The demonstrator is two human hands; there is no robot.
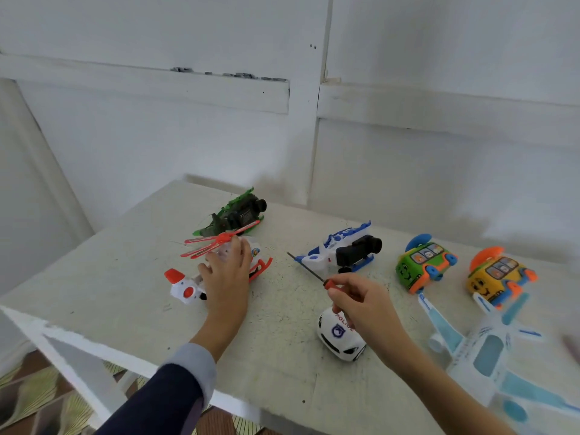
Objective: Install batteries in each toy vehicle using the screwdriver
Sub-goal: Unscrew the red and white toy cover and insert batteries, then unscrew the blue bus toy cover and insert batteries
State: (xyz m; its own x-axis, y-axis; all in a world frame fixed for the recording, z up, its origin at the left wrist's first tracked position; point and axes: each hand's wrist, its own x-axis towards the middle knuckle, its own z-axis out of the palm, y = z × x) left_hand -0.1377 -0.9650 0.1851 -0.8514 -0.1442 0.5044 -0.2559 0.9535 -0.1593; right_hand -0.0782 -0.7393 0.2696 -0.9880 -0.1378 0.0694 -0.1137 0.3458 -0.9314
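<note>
I see my left hand (227, 274) lying on top of the red and white toy helicopter (216, 271). The fingers (238, 252) are spread and curled over its body, just under the red rotor (219, 241), so the hand is holding the toy down on the table (125, 277). The helicopter stands the right way up on its red skids. Its long body runs from the tail with the red fin, at the near left, up to the nose at the far right.

My right hand (361, 306) is off to the right of the helicopter, above the little white police car (340, 339). Its fingers pinch the red handle of the screwdriver (314, 273). The thin dark shaft points up and to the left, toward the gap between the helicopter and the blue and white helicopter (342, 251). The tip is near the red and white helicopter but not touching it.

The left hand is the near one, right on the toy. I think the battery door is underneath, where I cannot see it. So I guess the toy must be tipped over first, and then the screwdriver has only a short way to go to the left.

The left arm reaches forward in a dark sleeve with a grey cuff. The right arm is bare and bent in from the right.
</note>
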